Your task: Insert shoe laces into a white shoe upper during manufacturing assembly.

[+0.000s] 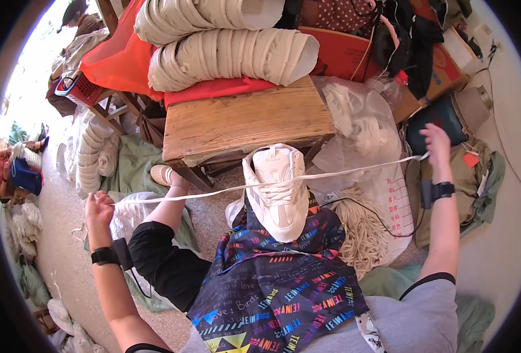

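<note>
A cream sneaker (279,203) rests upright on my apron-covered lap (278,282), toe toward me. Its laces run part of the way up, below the tongue. One long cream shoelace (346,172) stretches out to both sides across the shoe. At the far left my left hand (99,207) is closed on one end of it. Held higher on the right, my right hand (436,143) grips the other end between its fingers. Both arms are spread wide, and each wrist wears a black strap with a small box.
A wooden bench (249,115) stands just beyond the shoe, bearing stacked cream shoe uppers (231,56) on red cloth. To its right lie a clear plastic bag (360,117) of pale pieces and a bundle of loose laces (360,235). Another person (75,26) sits at upper left.
</note>
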`<action>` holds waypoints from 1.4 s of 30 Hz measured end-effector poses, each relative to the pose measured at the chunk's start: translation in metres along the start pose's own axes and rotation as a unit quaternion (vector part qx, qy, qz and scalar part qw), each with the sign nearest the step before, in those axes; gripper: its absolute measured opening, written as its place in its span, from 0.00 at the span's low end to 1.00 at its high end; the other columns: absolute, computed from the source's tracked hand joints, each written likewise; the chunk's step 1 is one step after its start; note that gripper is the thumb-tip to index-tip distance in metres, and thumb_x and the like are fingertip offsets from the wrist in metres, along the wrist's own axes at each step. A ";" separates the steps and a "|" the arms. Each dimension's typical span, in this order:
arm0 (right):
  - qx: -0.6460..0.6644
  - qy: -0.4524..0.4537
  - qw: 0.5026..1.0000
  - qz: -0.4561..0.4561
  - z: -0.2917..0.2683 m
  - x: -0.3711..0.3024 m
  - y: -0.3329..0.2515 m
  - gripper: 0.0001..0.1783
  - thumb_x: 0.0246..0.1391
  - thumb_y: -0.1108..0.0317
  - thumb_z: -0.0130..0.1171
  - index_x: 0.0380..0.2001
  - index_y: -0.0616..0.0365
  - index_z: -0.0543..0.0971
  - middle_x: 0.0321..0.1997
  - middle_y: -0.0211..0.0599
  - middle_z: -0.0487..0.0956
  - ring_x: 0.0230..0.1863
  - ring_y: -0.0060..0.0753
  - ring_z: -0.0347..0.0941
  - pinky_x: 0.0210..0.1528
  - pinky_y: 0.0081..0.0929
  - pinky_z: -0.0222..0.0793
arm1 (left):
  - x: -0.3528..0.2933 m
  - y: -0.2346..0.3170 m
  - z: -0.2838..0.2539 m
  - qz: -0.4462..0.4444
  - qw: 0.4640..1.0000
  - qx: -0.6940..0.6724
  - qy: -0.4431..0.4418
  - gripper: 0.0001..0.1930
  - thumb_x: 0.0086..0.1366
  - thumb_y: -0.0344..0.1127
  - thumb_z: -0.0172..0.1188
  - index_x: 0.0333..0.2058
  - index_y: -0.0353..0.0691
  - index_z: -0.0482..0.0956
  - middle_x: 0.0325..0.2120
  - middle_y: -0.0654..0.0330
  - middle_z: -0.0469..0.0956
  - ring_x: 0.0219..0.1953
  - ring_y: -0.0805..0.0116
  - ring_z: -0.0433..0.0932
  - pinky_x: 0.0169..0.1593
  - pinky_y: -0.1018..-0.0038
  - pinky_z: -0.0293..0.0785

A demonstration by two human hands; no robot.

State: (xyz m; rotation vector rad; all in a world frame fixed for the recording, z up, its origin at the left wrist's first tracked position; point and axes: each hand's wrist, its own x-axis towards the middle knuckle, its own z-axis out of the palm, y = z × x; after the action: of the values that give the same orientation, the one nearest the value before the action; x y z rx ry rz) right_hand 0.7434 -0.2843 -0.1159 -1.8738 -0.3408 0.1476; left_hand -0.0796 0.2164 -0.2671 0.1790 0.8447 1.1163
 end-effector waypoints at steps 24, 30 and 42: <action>-0.315 -0.376 0.808 -0.326 0.216 -0.226 -0.058 0.05 0.49 0.70 0.56 0.27 0.59 0.71 0.27 0.47 0.76 0.32 0.52 0.75 0.34 0.44 0.69 | -0.179 -0.318 0.189 -0.016 0.785 0.540 -0.303 0.15 0.73 0.40 0.51 0.34 0.35 0.80 0.18 0.71 0.71 0.20 0.85 0.64 0.26 0.83 0.62; -0.353 -0.379 0.776 -0.359 0.215 -0.230 -0.059 0.06 0.48 0.68 0.56 0.28 0.59 0.72 0.25 0.43 0.77 0.28 0.49 0.77 0.31 0.44 0.73 | -0.177 -0.321 0.184 -0.028 0.799 0.524 -0.292 0.15 0.71 0.40 0.53 0.32 0.36 0.81 0.16 0.72 0.69 0.19 0.84 0.64 0.24 0.83 0.61; -0.396 -0.425 0.693 -0.426 0.230 -0.233 -0.067 0.14 0.47 0.74 0.53 0.39 0.66 0.68 0.19 0.45 0.77 0.22 0.50 0.77 0.22 0.44 0.72 | -0.162 -0.328 0.194 -0.101 0.803 0.502 -0.306 0.12 0.66 0.36 0.53 0.25 0.38 0.79 0.19 0.68 0.75 0.22 0.83 0.67 0.26 0.83 0.63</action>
State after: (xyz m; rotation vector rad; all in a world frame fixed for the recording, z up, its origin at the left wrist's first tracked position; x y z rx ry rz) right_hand 0.4494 -0.1280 -0.1434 -2.1198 -2.1725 0.2454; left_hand 0.2588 -0.0183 -0.2241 1.2415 0.7553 0.2522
